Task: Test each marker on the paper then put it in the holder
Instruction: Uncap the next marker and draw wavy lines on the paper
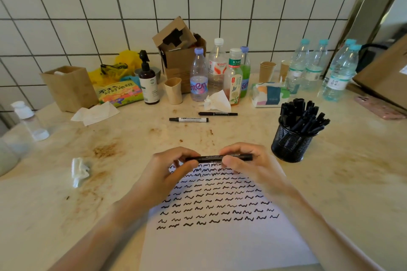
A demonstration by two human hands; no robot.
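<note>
Gripping a slim black marker (219,157) level above the scribbled white paper sheet (220,237), left hand (169,167) and right hand (246,163) risk smearing ink if its cap jerks free suddenly.

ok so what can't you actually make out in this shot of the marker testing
All in the head view:
- Marker in both hands: the left hand and right hand cover its ends, so cap on or off is unclear.
- Paper: top edge hidden by the hands, bottom cut off by the frame.
- Mesh holder: markers too densely packed to count.
- Print on the two loose markers: too small.
</note>
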